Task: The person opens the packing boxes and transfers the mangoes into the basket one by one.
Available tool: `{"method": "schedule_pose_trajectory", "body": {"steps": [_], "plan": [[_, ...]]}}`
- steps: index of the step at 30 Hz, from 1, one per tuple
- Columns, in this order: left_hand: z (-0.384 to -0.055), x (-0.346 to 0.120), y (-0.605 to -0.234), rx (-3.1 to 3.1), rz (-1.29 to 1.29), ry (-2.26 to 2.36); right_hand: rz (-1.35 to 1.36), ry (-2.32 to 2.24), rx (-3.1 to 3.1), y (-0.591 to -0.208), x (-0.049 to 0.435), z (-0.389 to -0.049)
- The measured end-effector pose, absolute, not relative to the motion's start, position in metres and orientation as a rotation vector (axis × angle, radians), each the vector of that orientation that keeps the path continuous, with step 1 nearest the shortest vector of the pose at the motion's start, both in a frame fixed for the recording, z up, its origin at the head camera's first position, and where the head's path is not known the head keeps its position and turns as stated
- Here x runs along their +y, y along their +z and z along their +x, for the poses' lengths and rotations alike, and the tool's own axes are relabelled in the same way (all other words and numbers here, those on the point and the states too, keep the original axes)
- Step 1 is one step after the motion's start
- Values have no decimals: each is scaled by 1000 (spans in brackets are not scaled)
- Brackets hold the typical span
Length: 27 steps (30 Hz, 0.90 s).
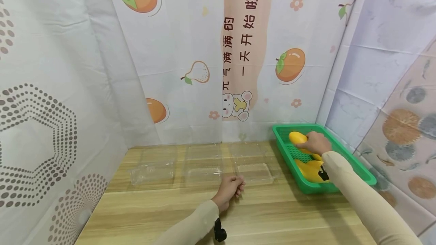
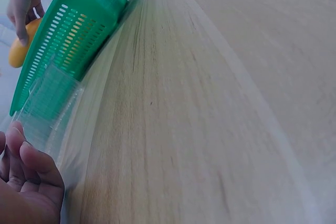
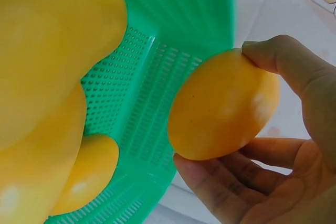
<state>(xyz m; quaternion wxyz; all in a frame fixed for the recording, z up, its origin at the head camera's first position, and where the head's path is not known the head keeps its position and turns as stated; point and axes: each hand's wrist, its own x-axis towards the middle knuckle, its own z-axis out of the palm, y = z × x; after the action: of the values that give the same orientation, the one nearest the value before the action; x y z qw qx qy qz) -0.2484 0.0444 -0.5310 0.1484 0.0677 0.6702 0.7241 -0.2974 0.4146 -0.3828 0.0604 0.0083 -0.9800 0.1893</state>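
My right hand (image 1: 317, 143) holds a yellow mango (image 3: 223, 106) between thumb and fingers, over the green basket (image 1: 289, 154). More yellow mangoes (image 1: 311, 171) lie inside the basket, partly hidden by the right forearm. My left hand (image 1: 229, 190) is at the table, its fingers loosely curled around nothing. It is just in front of the clear plastic boxes, nearest to the middle box (image 1: 204, 173) and the right-hand box (image 1: 255, 171).
A third clear plastic box (image 1: 153, 173) stands at the left of the row. The wooden table (image 1: 265, 214) extends toward me. Behind it hangs a printed curtain (image 1: 190, 105), and further curtains close off both sides. The basket stands close to the right-hand curtain.
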Motion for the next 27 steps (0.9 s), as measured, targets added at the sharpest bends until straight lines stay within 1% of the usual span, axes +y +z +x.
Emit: {"method": "schedule_pose_trajectory", "body": {"steps": [15,27], "plan": [[-247,45,-534,1916,214,2073,-67,548,-3038,-402,431,-302],[-250,44,-530,1927,209,2066,-114,627,-3108,-406,438,-309]]}}
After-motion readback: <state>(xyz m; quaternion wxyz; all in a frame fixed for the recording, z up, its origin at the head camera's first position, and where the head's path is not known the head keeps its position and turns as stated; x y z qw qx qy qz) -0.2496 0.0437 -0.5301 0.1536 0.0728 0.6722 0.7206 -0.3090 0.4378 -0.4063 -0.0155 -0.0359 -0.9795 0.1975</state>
